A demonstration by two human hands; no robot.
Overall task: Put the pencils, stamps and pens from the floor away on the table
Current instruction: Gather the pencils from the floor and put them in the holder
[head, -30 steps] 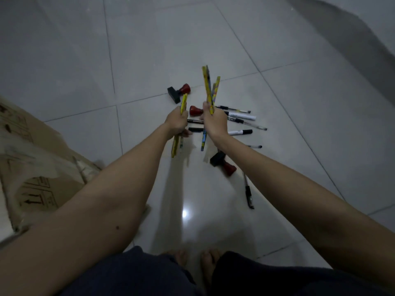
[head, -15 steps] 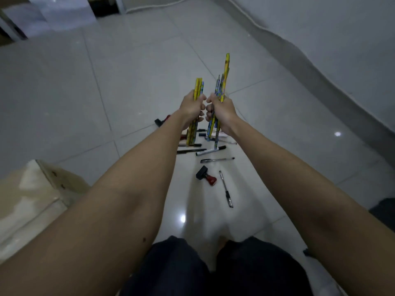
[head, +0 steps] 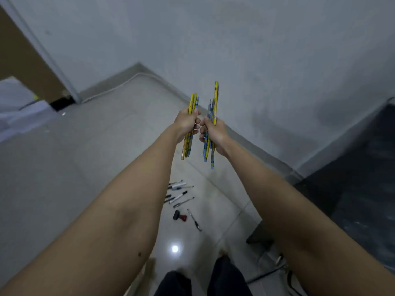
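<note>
Nearest, at six o'clock, the person's dark-trousered legs (head: 205,280) stand on the pale tiled floor (head: 89,159), with a bright spot of reflected light just ahead of them. At four to five o'clock a dark table (head: 363,189) fills the right edge, its leg reaching the floor near the right forearm; what lies on its top cannot be made out. No box or bin shows among the task's things.

A little farther, around the centre-low part of the view between the two forearms, the loose items lie on the tiles: a red-and-black stamp (head: 179,216), a dark pen (head: 194,220) just to its right, lying lengthwise, and beyond them a cluster of black and white pens (head: 178,192) fanned close together. The left forearm covers whatever lies to their left.

Farther out, both arms stretch forward and meet near the centre. The left hand (head: 187,124) is closed in a fist round a bundle of yellow pencils (head: 191,129), held nearly upright. The right hand (head: 212,132) is likewise clenched round a larger bundle of yellow and blue pencils (head: 210,150), one standing taller than the rest. The knuckles of the two hands almost touch.

Beyond, at twelve o'clock, a grey wall (head: 235,39) meets the floor at a skirting; at ten o'clock stands a brown door (head: 19,54), with pale sheeting (head: 19,103) below it.
</note>
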